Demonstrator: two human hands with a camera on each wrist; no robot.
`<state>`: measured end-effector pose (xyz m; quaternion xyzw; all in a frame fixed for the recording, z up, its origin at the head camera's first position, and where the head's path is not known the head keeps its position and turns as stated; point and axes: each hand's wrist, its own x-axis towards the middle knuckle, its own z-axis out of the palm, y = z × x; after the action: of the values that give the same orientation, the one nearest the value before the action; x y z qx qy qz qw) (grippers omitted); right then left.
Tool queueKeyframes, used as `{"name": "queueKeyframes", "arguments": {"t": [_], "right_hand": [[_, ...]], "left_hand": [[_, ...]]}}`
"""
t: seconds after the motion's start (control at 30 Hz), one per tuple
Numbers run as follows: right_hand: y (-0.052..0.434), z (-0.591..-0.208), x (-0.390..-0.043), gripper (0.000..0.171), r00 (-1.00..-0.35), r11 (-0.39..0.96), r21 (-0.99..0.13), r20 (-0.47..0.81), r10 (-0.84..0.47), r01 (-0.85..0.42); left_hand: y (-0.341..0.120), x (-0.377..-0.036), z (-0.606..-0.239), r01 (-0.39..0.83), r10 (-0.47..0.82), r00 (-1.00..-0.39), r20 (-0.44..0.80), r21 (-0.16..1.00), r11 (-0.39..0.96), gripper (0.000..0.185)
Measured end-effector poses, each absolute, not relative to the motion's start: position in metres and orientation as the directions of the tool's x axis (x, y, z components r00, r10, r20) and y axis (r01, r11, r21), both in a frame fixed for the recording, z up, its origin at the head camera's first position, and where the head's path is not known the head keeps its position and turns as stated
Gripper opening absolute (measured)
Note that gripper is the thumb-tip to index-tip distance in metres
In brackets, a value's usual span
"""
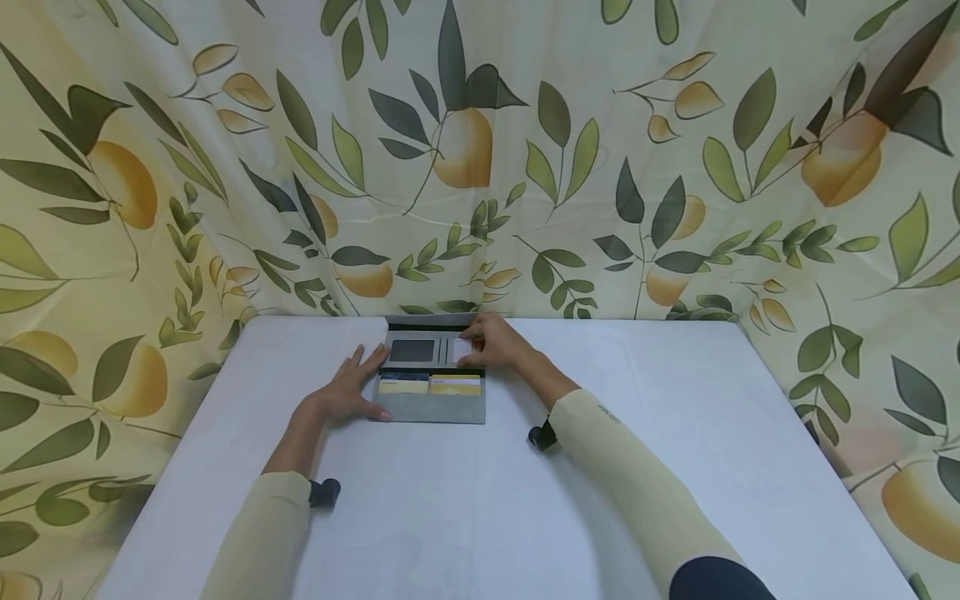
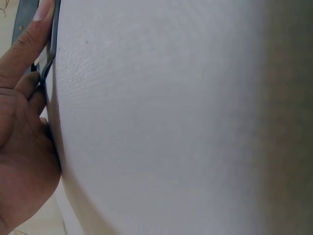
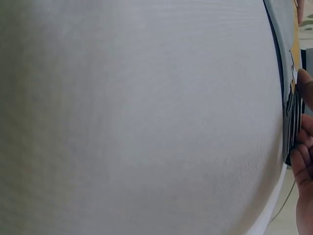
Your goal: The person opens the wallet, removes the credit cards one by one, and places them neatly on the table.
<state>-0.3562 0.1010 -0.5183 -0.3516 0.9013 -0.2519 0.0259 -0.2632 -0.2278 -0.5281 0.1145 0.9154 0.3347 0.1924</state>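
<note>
Pinched between the thumb and fingertips of the right hand [image 1: 498,344] was a pale card [image 1: 462,350], held at the right end of the upper panel of an open grey wallet [image 1: 431,379]. From the head camera, the wallet lay flat on the white table [image 1: 675,433], close to the far edge and just in front of the leaf-and-fruit patterned cloth [image 1: 150,167] that hung behind and to both sides. Its upper panel carried a dark window pocket [image 1: 412,351]; its lower panel showed two yellow cards [image 1: 431,385] tucked side by side in slots. The left hand [image 1: 347,392] rested flat on the table with straight, spread fingers, touching the wallet's left edge and gripping nothing. Both forearms wore pale cream sleeves [image 1: 630,475], each with a small black mount at the wrist.

From the left wrist camera, the white table surface [image 2: 171,122] filled nearly the whole picture. The left hand [image 2: 22,132] sat at the left margin, its thumb pressed against the thin grey edge of the wallet [image 2: 49,54]; the other fingers were mostly out of sight.

From the right wrist camera, the table surface [image 3: 137,117] again took up most of the picture. The wallet [image 3: 288,88] showed only as a grey strip along the right side, with stacked dark slot edges and a sliver of yellow. Fingertips of the right hand [image 3: 305,156] curled against those slots; the card itself could not be made out here.
</note>
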Motion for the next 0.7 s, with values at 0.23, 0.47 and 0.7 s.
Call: {"name": "queueKeyframes", "arguments": {"t": [0.23,0.47,0.7], "right_hand": [[0.1024,-0.5197,-0.3548,0.049,-0.761,0.637,-0.467,0.133,-0.635,-0.613],[0.1063,-0.5233,-0.3553,0.046,-0.752,0.637,-0.433,0.172,-0.636,-0.638],[0.1101,-0.5217,-0.3543,0.046,-0.758,0.629,-0.456,0.183,-0.627,-0.63]], "left_hand": [[-0.2269,-0.2614,-0.5286,0.073,0.338,-0.897,-0.285,0.658,0.749,0.128],[-0.2276,-0.2632,-0.5328,0.081,0.345,-0.897,-0.276,0.664,0.743,0.128],[-0.2282,-0.2631,-0.5318,0.079,0.337,-0.899,-0.278,0.655,0.752,0.128]]}}
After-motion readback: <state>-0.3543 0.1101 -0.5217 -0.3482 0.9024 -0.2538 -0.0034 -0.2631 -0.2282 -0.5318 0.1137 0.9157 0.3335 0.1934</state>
